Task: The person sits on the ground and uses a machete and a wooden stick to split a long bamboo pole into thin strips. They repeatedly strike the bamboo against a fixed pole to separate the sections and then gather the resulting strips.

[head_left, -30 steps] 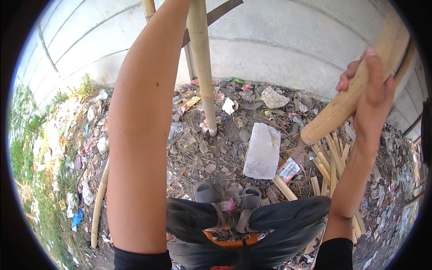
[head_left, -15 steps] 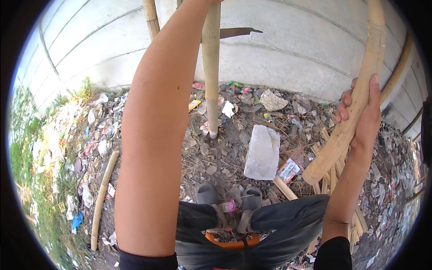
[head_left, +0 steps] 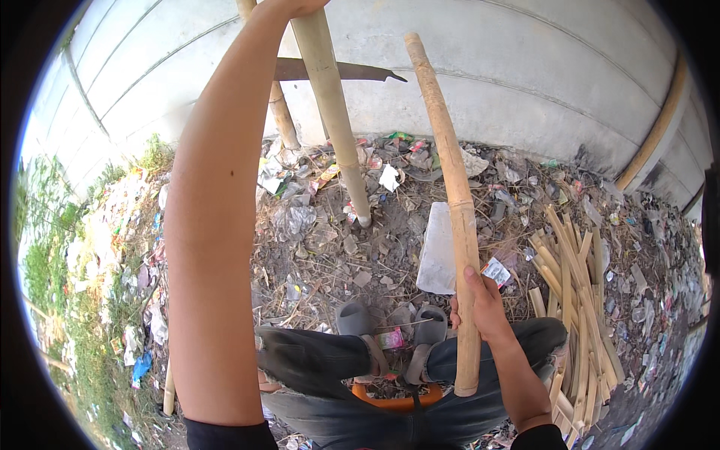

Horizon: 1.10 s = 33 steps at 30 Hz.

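Observation:
My left arm reaches up to the top edge, where my left hand (head_left: 298, 6), partly cut off, is closed at the upper part of a pale bamboo pole (head_left: 330, 101). That pole leans slightly, its lower end on the littered ground. Behind it a dark blade (head_left: 367, 72) with a hooked tip sticks out sideways; its other end is hidden by my forearm. My right hand (head_left: 486, 304) grips a shorter bamboo piece (head_left: 450, 169) near its lower end, thumb across the front. The piece stands almost upright above my right thigh, in front of a whitish block (head_left: 436, 255).
Split bamboo strips (head_left: 577, 300) lie heaped at the right. A concrete wall (head_left: 510, 67) rises ahead, with another bamboo post (head_left: 282, 116) against it. Litter and stones cover the ground. An orange seat (head_left: 397, 401) shows between my legs; grey slippers (head_left: 355, 319) are on my feet.
My right hand has brought the bamboo piece from the right toward the middle and lower, turning it more upright. The left-hand pole now tilts, its top further left. The view has shifted.

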Tool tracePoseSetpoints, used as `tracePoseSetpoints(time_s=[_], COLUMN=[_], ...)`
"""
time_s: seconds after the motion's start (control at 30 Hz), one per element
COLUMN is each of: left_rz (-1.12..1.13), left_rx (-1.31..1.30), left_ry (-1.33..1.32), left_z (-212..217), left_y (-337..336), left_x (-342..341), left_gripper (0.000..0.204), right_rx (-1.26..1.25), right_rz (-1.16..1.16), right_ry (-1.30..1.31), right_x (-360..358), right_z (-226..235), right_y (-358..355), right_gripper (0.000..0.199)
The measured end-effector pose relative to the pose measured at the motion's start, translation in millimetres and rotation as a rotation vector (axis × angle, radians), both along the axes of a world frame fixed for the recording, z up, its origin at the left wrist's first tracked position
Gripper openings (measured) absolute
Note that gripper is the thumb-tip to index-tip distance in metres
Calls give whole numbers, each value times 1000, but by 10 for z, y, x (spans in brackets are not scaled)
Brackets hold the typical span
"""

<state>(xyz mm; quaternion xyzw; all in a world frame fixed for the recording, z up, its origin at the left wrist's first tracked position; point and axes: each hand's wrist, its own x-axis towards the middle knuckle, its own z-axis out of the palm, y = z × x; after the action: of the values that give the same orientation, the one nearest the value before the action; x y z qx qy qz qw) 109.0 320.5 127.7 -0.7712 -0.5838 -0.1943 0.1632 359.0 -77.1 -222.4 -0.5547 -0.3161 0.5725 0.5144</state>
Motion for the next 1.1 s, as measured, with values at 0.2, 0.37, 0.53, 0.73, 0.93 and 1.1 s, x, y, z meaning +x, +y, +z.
tracePoseSetpoints(time_s=[0.2,0.37,0.53,0.73,0.93,1.1], left_rz=[-578,-676,-528,-744,-954,-948], left_rx=[-109,23,131,343,199,239], left_ry=[-207,194,-197,-35,183,197], left_z=[-80,226,-95,-797,-1462,-1411], left_y=[-106,433,134,-1779,-3001,-2658], left_x=[-240,-451,196,28,-299,-310], left_gripper=[33,29,27,27,27,26], right_rx=[180,181,63,43,6,-38], right_rz=[-243,-222,-275,-256,-189,-203], right_ry=[37,121,136,94,88,50], right_x=[64,-215,23,-24,-84,-169], right_z=[-127,-499,-658,-760,-823,-807], right_y=[260,210,86,133,143,109], right_gripper=[52,46,41,42,42,43])
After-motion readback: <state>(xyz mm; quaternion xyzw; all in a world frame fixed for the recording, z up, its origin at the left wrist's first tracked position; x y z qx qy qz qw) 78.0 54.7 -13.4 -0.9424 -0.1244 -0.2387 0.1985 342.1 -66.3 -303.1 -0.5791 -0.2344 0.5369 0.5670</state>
